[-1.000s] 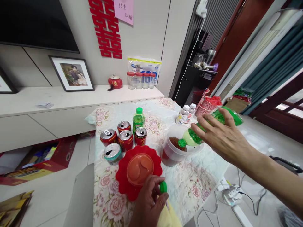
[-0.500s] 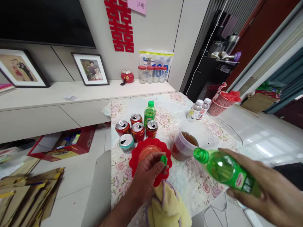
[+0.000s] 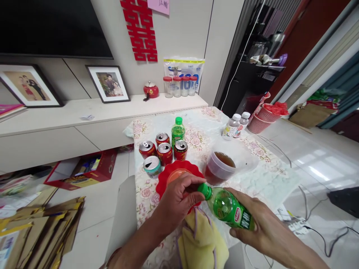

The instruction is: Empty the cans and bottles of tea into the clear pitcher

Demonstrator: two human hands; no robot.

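My right hand point(image 3: 259, 224) is wrapped round an empty green plastic bottle point(image 3: 228, 209), held tilted with its neck pointing up-left. My left hand point(image 3: 179, 200) is pinched at the bottle's mouth, where the green cap point(image 3: 202, 188) meets the neck. Both hands hover over the near edge of a red scalloped plate point(image 3: 174, 168) with an orange lid on it. Just behind stands a clear tub of brown liquid point(image 3: 220, 166) on the floral tablecloth point(image 3: 263, 175).
Several opened red cans point(image 3: 164, 149), a teal can point(image 3: 152, 166) and a full green bottle point(image 3: 177, 131) stand behind the plate. Two small white-capped bottles point(image 3: 237, 125) sit far right. A yellow cloth point(image 3: 200, 241) lies below my hands. Cardboard point(image 3: 42, 231) is piled on the floor left.
The right hand swung the bottle away from the tub and brought it back toward me. The left hand carried the green cap up to the bottle's mouth.
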